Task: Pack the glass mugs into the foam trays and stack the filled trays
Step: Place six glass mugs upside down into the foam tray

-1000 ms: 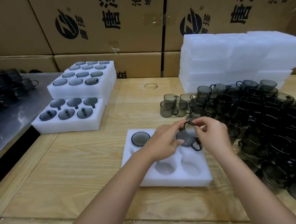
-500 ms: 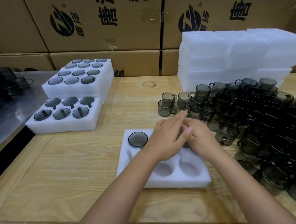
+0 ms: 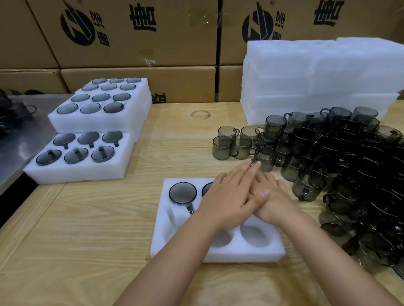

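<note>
**Fingers flat over the tray's far right corner**

Fingers (image 3: 245, 174) of the left hand (image 3: 232, 198) lie straight and together, released, gripping nothing, and point far-right. The left hand rests on top of the right hand (image 3: 274, 195), which lies palm down beneath it. The visible part of the right hand is flat; its fingertips are hidden. Both hands sit over the far right part of the tray (image 3: 160, 238). What lies under them cannot be seen.

The tray lies on the table (image 3: 82, 231), near centre, long axis left to right, with two rows of pockets. A mug (image 3: 182, 193) sits in the far left pocket, mouth up, handle pointing near. A second mug (image 3: 207, 190) shows only part of its rim in the far middle pocket; the left hand covers the remainder. The near pockets (image 3: 254, 236) show bare foam.

Edges and room:
- Loose mugs (image 3: 363, 178) crowd the right side.
- The closest mug (image 3: 308, 186) stands just beside the tray's far right corner.
- Another mug (image 3: 265, 158) stands just beyond the left fingertips.
- Bare wood shows left of the tray and on its near side.
- Filled trays (image 3: 94, 157) stand stacked far left, well apart from the tray, at the table's left edge beside a metal surface (image 3: 11, 141).
- A foam stack (image 3: 322, 79) stands far right, with cartons (image 3: 141, 26) behind.
</note>
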Motion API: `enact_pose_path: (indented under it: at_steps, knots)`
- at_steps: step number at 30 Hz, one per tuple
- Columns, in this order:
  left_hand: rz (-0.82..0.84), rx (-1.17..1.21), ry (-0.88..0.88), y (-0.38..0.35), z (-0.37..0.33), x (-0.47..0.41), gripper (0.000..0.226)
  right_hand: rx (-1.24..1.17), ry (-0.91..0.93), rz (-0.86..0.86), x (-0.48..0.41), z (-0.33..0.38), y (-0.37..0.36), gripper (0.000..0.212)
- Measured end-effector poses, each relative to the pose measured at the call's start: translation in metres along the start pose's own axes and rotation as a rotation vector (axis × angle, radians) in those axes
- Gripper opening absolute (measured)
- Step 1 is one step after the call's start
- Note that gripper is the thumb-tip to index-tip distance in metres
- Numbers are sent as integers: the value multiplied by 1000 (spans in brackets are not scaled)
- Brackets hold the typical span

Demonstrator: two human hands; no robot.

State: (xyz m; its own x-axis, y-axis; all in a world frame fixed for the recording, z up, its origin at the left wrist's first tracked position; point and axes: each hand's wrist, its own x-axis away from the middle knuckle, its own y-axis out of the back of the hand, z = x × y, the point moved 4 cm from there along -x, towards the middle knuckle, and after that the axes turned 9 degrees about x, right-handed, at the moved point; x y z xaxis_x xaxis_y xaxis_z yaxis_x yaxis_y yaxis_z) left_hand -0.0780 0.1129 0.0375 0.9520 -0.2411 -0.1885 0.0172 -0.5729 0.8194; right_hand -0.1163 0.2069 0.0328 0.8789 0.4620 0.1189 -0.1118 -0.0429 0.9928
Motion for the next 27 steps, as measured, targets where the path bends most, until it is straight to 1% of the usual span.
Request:
enact_pose_path:
  at_steps: [1,3,4,5,6,7,9,10,11,13,15,17,18,20,22,24,25,27]
  knots:
    - [-23,52,-6,3,0,1,67,13,-52,-103,3,-5,3,51]
    - [-82,229,23,9,2,1,65,48,-196,-372,12,-23,17,44]
    - [-112,344,66,11,5,2,63,41,-279,-468,17,-36,24,43]
    - [-138,450,106,13,7,3,63,49,-357,-510,21,-51,29,43]
    - [-159,531,132,14,8,4,62,102,-418,-480,23,-66,33,43]
    - [-177,587,143,15,9,4,60,189,-468,-388,25,-78,35,44]
    - [-219,686,156,18,10,5,59,325,-503,-176,26,-90,33,42]
    - [-246,745,177,20,10,5,59,346,-497,-116,27,-92,31,39]
    - [-279,801,205,23,12,4,56,341,-486,-97,27,-92,29,36]
    - [-332,864,234,28,16,4,43,308,-463,-124,26,-90,29,32]
    - [-346,844,222,32,17,6,23,271,-441,-150,25,-87,29,28]
    - [-334,795,197,36,16,11,17,218,-429,-163,24,-83,31,25]
    - [-328,779,183,39,15,14,17,137,-428,-185,25,-80,33,23]
    - [-301,768,148,45,13,21,20,-110,-408,-252,27,-70,43,20]
    - [-227,738,105,47,9,26,33,-319,-318,-352,31,-51,56,22]
    - [-155,671,66,47,2,28,52,-460,-200,-470,35,-23,68,26]
    - [-150,632,42,48,-1,28,59,-509,-152,-510,37,-8,72,27]
    - [-202,602,-5,54,-5,30,62,-587,-90,-540,39,20,74,25]
